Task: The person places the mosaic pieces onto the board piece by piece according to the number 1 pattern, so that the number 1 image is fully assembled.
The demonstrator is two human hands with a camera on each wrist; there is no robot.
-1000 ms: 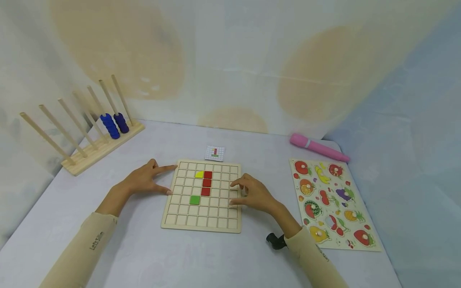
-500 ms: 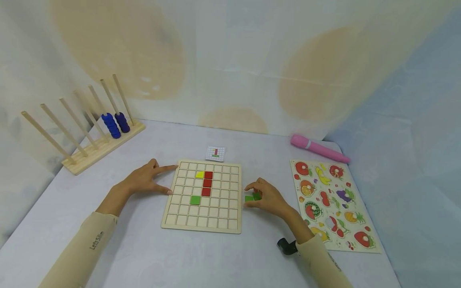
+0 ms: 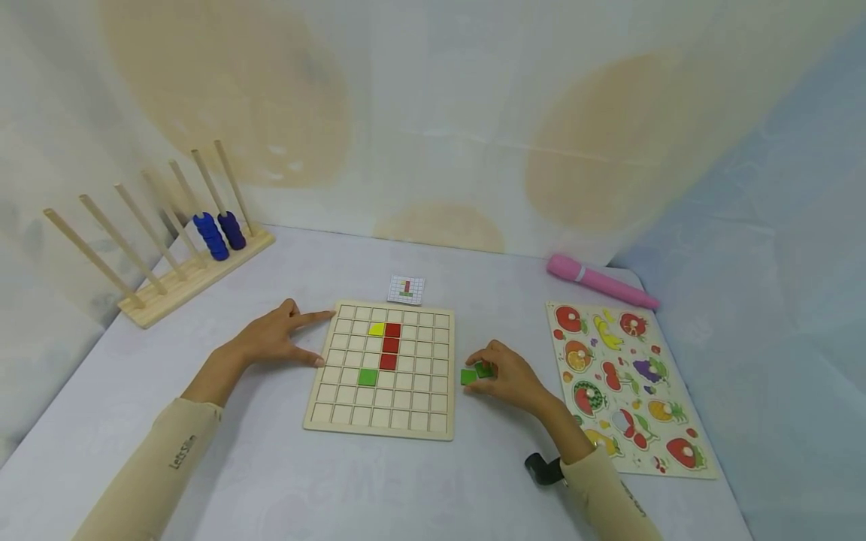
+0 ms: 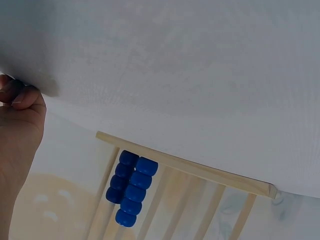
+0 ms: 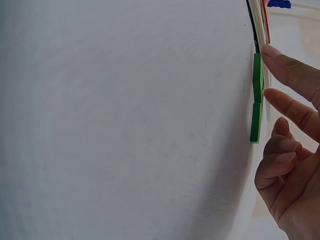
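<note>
A pale wooden grid board lies in the middle of the table in the head view. One yellow tile, a column of red tiles and one green tile sit in its squares. My left hand steadies the board's left side, index finger and thumb stretched to its edge. Right of the board, my right hand pinches a loose green tile between thumb and index finger. A second green tile lies beside it, partly under the fingers.
Behind the board lies a small pattern card. A peg abacus with blue beads stands at the back left. On the right are a fruit puzzle board and a pink stick.
My right hand has drawn back from over the board to the right, uncovering the green tiles, and its thumb and index finger have closed around one. My left hand has stayed put.
</note>
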